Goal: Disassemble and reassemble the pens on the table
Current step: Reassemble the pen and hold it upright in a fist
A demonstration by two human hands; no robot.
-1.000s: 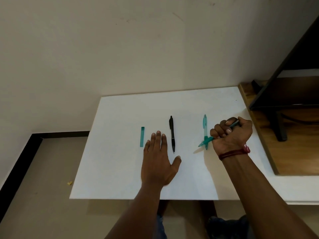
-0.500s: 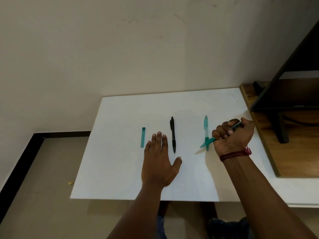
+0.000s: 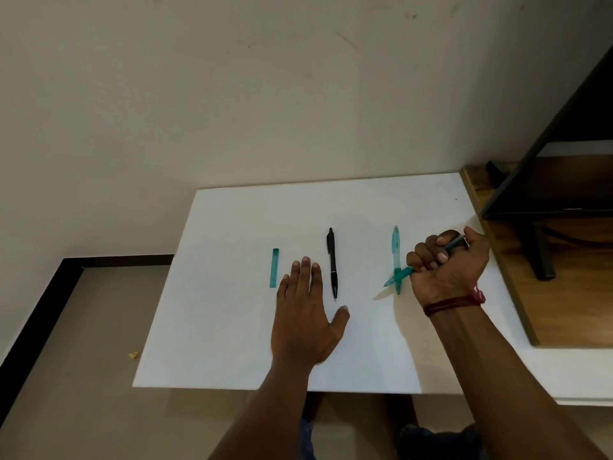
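Right of the slim black plastic pen [image 3: 332, 263] on the white tabletop [image 3: 232, 327], the right hand [image 3: 447, 263] clenches a translucent teal pen [image 3: 405, 272] whose tip crosses a paler teal pen [image 3: 395, 247] lying there and may nudge it rolling; the left hand [image 3: 303, 313] rests flat just left.

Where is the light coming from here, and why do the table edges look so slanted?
Head view: soft shadows of the right hand and the teal plastic pen it grips fall leftward on the flat white table, so the light likely comes from the right; head view: the wide-angle lens splays the table's edges; no glare shows, and the picture is slightly soft throughout.
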